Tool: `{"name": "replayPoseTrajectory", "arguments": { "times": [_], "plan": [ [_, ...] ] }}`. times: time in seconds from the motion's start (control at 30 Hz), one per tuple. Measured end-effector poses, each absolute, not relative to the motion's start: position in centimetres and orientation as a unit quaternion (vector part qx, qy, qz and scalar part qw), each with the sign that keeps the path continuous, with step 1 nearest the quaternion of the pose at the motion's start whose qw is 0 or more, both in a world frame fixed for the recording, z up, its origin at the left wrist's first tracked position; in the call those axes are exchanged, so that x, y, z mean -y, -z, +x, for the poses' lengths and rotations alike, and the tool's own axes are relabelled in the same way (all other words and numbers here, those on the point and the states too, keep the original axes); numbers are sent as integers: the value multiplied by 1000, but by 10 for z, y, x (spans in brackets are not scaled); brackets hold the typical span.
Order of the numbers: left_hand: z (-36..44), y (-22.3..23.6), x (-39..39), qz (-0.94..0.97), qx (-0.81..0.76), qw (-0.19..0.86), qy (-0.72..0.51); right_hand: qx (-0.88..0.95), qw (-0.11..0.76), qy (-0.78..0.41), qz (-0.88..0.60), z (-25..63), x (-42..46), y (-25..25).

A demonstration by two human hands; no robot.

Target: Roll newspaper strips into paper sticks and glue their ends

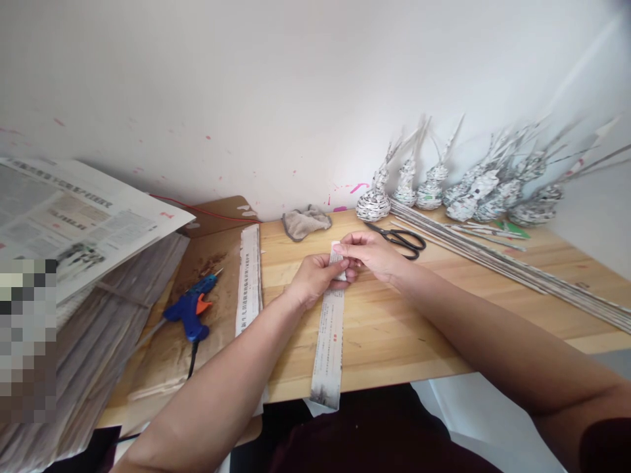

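A pale wooden tabletop (394,335) with visible grain stands against a white wall (296,79), which is spattered with pink marks, densest just above the table's far edge. On the far right of the table, a row of gourd-shaped woven paper pieces (373,202) stands near the wall, loose paper ends sticking up from their tops. A bundle of long, thin paper rods (493,256) runs from beside this row toward the near right, and dark-handled scissors (414,242) lie just left of it. A grey cloth (305,223) lies crumpled at the far edge, near the middle. On the left, a blue glue gun (190,312) with an orange trigger rests on a stained brown sheet (221,269), and a stack of cut newspaper strips (248,279) lies to its right. Printed newspaper sheets (98,217) lie at the far left, on top of a wood-grained stack (113,335). In the middle, a single newspaper strip (329,341) has its far end between both hands, while its length runs from them to the table's near edge, its near end reaching just over it. The left hand (318,279) is closed on the strip, thumb across the front and fingers behind; the right hand (369,255) pinches the far tip between thumb and fingers, its other fingers curled.
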State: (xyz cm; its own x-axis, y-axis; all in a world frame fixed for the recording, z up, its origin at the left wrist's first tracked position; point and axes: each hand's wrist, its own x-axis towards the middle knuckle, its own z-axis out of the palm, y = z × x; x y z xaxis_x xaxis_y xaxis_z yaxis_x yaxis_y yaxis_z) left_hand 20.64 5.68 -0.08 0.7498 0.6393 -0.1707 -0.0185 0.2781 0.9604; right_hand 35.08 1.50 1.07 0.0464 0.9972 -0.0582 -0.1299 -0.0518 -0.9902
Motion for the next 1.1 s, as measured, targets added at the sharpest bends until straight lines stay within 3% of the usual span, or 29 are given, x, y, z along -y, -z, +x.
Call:
{"name": "replayPoseTrajectory", "arguments": {
  "times": [1.1],
  "plan": [
    [207,-1,-55,565,-285,747,-202,476,492,-549,-480,350,-14,-16]
  ]
}}
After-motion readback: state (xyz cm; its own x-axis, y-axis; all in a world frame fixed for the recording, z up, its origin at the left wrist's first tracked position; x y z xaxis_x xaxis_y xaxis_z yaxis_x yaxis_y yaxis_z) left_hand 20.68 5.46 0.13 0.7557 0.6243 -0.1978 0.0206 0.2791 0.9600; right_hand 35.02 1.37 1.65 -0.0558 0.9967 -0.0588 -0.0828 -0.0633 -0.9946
